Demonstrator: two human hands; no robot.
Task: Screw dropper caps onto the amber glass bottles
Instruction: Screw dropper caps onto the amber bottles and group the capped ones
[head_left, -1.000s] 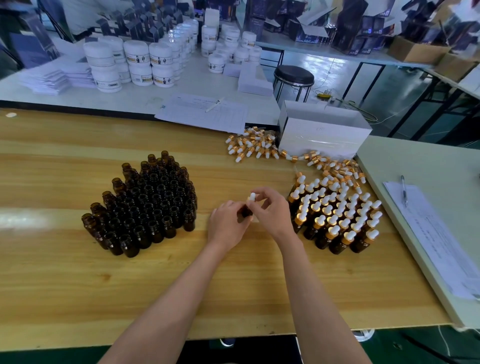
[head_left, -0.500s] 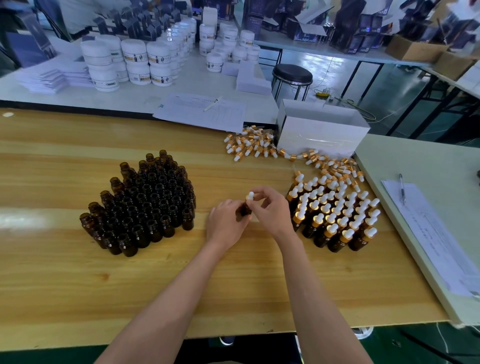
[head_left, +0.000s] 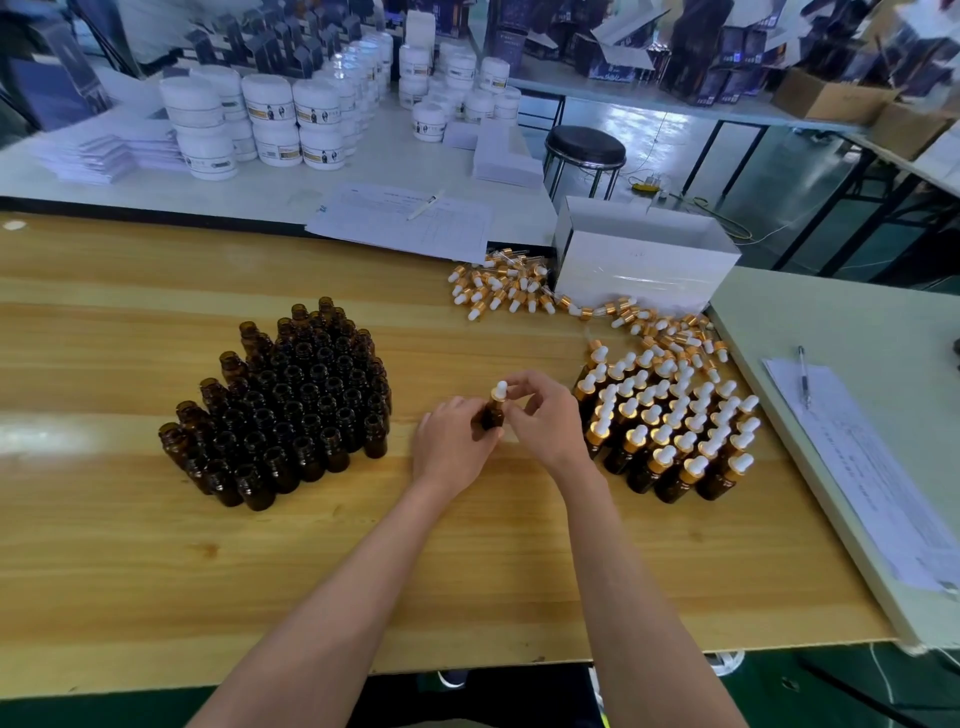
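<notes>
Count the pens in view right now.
2. One pen lies on the sheet on the far white table; the other pen on the papers at right. Others may be hidden.

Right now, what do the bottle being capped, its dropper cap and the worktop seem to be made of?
Bottle: dark brown with a slight sheen, likely amber glass.
Dropper cap: matte white bulb, probably rubber or soft plastic; shiny gold collar, metal or metallised plastic, cannot tell which.
Worktop: wood or wood-look laminate, with visible grain and knots under a glossy coat that reflects light.
</notes>
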